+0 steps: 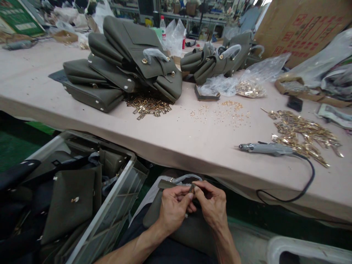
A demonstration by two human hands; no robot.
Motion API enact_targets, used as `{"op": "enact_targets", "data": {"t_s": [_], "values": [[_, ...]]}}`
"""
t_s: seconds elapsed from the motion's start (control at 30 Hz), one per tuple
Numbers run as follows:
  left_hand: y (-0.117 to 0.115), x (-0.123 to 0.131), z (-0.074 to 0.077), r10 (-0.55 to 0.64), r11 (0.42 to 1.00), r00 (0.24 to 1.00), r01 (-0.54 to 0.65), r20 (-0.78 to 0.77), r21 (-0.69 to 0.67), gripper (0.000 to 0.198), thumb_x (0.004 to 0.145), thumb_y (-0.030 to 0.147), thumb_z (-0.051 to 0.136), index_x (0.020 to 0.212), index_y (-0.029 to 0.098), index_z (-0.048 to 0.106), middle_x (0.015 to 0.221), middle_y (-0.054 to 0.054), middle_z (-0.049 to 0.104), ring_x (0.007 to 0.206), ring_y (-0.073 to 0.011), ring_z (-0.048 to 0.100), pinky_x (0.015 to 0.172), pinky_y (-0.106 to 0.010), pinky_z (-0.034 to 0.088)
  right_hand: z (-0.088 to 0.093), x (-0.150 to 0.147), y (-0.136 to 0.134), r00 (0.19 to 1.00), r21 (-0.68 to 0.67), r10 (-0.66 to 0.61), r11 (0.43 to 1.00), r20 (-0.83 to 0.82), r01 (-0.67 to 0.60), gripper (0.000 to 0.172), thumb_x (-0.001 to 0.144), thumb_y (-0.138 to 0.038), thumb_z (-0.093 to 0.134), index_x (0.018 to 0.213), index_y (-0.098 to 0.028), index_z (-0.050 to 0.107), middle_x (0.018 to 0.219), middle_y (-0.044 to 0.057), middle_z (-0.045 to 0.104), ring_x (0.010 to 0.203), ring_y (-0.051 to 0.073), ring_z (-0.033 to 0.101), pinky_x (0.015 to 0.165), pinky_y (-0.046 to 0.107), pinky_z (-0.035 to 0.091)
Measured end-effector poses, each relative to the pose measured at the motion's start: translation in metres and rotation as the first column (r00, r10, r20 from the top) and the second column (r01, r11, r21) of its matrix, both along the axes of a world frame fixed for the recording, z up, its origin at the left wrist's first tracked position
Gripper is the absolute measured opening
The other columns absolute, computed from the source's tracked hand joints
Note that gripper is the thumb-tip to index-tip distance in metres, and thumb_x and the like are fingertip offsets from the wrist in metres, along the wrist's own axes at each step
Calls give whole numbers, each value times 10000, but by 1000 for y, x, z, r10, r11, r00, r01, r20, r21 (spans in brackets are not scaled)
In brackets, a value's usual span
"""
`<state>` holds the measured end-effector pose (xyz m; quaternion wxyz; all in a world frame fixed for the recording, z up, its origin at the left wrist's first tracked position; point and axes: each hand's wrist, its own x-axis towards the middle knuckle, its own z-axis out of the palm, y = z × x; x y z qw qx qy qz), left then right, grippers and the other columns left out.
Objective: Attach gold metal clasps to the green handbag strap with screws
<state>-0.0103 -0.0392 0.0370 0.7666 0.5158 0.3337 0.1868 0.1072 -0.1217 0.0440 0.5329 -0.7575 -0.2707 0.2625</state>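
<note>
On my lap lies an olive-grey handbag, its handle wrapped in clear plastic. Above it my left hand and my right hand meet, fingertips pinched together on a small dark piece. Whether that piece is a strap end of the bag or a loose fitting I cannot tell. Fingers and thumbs cover most of it. The bag's middle is partly hidden under both hands and forearms.
An electric screwdriver lies near the table edge, its cable hanging over. Gold metal fittings and tiny screws are spread behind it. Handbags are stacked at the back left. A crate of bags stands at left.
</note>
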Motion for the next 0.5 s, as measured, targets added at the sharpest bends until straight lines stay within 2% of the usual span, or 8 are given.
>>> {"op": "enact_targets", "data": {"t_s": [0.1, 0.27, 0.5], "values": [[2, 0, 0, 4, 1000, 1000, -4, -17, 7, 366, 853, 352, 734, 1069, 56, 743, 578, -77, 702, 473, -142, 641, 490, -207, 527, -3, -1, 3, 996, -31, -4, 1000, -90, 1, 306, 859, -486, 697, 814, -190, 761, 710, 25, 682, 652, 171, 618, 603, 256, 484], [6, 0, -1, 22, 1000, 1000, -21, -21, 23, 367, 855, 346, 724, 1075, 51, 736, 598, -85, 711, 499, -150, 656, 509, -217, 541, -14, 0, -2, 995, 57, 24, 998, -96, -18, 258, 848, -434, 727, 983, -218, 769, 962, 54, 734, 876, 213, 680, 757, 279, 543], [4, 3, -1, -13, 999, 999, 14, -31, 32, 337, 830, 247, 671, 1097, 46, 715, 681, -100, 739, 553, -166, 691, 536, -231, 560, -26, 2, -4, 977, 95, -16, 995, -211, 37, 279, 824, -427, 746, 961, -185, 765, 873, 63, 735, 766, 206, 682, 698, 288, 567]]}}
